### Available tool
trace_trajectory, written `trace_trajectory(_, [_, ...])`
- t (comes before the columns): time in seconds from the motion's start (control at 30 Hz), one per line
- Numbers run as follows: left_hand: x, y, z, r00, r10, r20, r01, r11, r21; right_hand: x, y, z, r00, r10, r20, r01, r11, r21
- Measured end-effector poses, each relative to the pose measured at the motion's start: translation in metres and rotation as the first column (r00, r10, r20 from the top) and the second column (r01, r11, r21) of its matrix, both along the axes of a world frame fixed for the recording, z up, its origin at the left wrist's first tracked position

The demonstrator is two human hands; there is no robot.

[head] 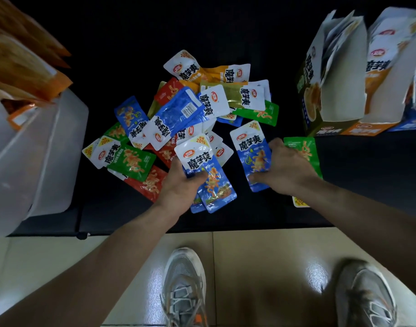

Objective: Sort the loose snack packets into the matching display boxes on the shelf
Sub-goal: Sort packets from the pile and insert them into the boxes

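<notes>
A heap of loose snack packets (190,109) in blue, green, red, orange and olive lies on the black shelf (367,180). My left hand (181,182) grips a small stack of blue packets (209,175) at the heap's near edge. My right hand (287,168) pinches the lower edge of another blue packet (250,149); a green packet (303,152) lies under that hand. Open display boxes stand at the right: an olive one (320,90), an orange one (376,95) and a blue one (414,121) at the frame edge.
A clear plastic bin (44,149) stands at the left with orange bags (21,55) above it. The shelf's front edge runs just before my arms. Below are beige floor tiles (249,267) and my two grey shoes.
</notes>
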State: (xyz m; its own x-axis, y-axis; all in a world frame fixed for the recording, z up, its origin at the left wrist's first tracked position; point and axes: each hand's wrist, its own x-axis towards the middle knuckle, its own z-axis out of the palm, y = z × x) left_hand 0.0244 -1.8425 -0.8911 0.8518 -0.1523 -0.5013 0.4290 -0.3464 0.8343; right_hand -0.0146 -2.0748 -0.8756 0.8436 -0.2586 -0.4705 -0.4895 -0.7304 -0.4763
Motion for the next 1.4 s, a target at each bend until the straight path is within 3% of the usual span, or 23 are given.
trace_trajectory(0.1, [0.001,-0.001,0.0,0.999,0.038,-0.01,-0.038,0.999,-0.023,-0.017,-0.004,0.001,0.994,-0.105,0.032,0.098,0.979,0.18])
trace_trajectory(0.2, [0.0,-0.003,0.0,0.997,0.056,-0.052,-0.058,0.997,-0.051,-0.036,0.0,0.008,0.972,-0.216,0.091,0.156,0.887,0.434])
trace_trajectory(0.33, [-0.006,-0.014,0.004,0.979,0.11,-0.171,-0.143,0.97,-0.196,-0.038,0.019,0.016,0.992,-0.1,0.083,0.037,0.83,0.556])
trace_trajectory(0.43, [-0.011,-0.021,0.006,0.965,0.107,-0.238,-0.182,0.93,-0.319,-0.023,0.033,0.011,0.993,-0.093,0.071,0.05,0.885,0.463])
trace_trajectory(0.57, [-0.008,-0.013,0.01,0.997,0.018,-0.071,-0.033,0.976,-0.215,-0.003,0.04,0.015,0.987,-0.08,0.142,0.038,0.959,0.28])
trace_trajectory(0.63, [0.007,-0.001,0.016,0.99,0.136,-0.026,-0.138,0.975,-0.172,0.011,0.041,0.018,0.957,0.047,0.287,-0.093,0.985,0.148])
trace_trajectory(0.67, [0.015,0.007,0.019,0.979,0.204,-0.002,-0.202,0.967,-0.155,0.021,0.041,0.019,0.93,0.186,0.318,-0.211,0.976,0.047])
trace_trajectory(0.77, [0.035,0.031,0.023,0.942,0.317,0.112,-0.308,0.947,-0.092,0.065,0.043,0.021,0.776,0.594,0.211,-0.538,0.798,-0.27])
trace_trajectory(0.83, [0.038,0.041,0.022,0.926,0.352,0.135,-0.346,0.936,-0.07,0.089,0.046,0.019,0.719,0.684,0.119,-0.612,0.706,-0.356])
trace_trajectory(1.07, [0.031,0.047,0.008,0.95,0.295,0.101,-0.287,0.954,-0.081,0.025,0.036,-0.006,0.752,0.657,0.045,-0.582,0.695,-0.422])
trace_trajectory(1.23, [0.027,0.033,0.005,0.986,0.129,0.105,-0.126,0.991,-0.037,0.007,0.022,-0.009,0.848,0.489,0.203,-0.372,0.823,-0.429])
trace_trajectory(1.4, [0.018,0.021,0.0,0.998,0.005,0.067,-0.005,1.0,-0.004,0.017,0.012,-0.005,0.945,0.319,0.068,-0.266,0.874,-0.406])
